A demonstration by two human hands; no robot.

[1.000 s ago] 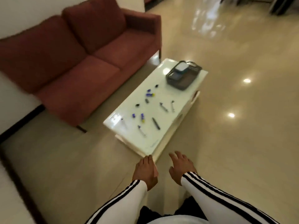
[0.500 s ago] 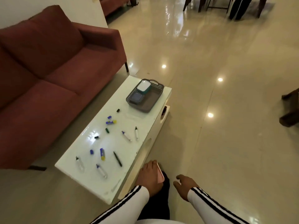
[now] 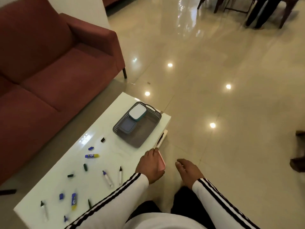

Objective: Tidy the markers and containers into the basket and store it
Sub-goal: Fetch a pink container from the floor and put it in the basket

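White table (image 3: 105, 124), left hand (image 3: 151, 166) gripping pink object (image 3: 161, 162) (edge-on), right hand (image 3: 189, 171) loose

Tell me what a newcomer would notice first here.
Markers and loose caps lie scattered over the near half of the white table. At its far end sits a grey basket with two lidded containers along its sofa side. A red sofa fills the left, and the left hand holds a flat pink thing by the table's right edge.
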